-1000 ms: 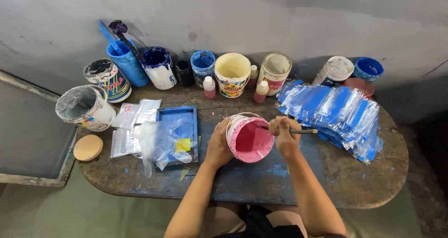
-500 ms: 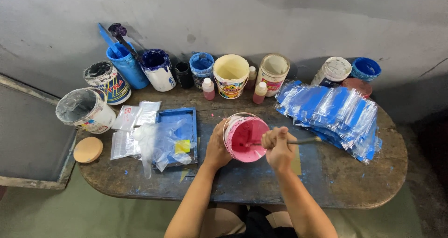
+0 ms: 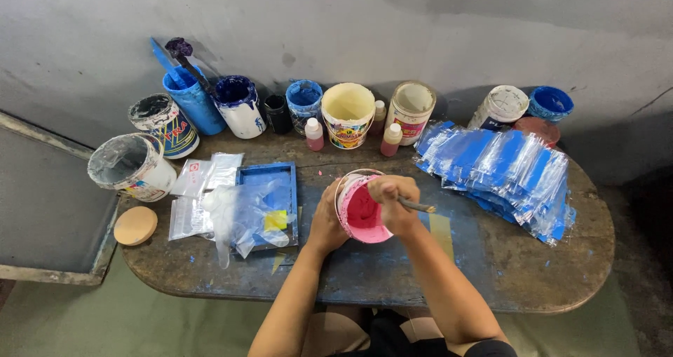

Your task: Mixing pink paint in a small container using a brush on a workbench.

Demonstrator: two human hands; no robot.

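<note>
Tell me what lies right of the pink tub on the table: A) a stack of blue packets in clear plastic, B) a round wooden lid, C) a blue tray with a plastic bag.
A: the stack of blue packets lies to the right of the pink tub, which the left hand steadies; the wooden lid and blue tray lie to its left.

Ten paint tubs [image 3: 348,112] — two small bottles [image 3: 314,134], one round lid [image 3: 135,225]

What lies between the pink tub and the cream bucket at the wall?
In the head view, only bare table top lies between the pink tub and the cream bucket.
</note>
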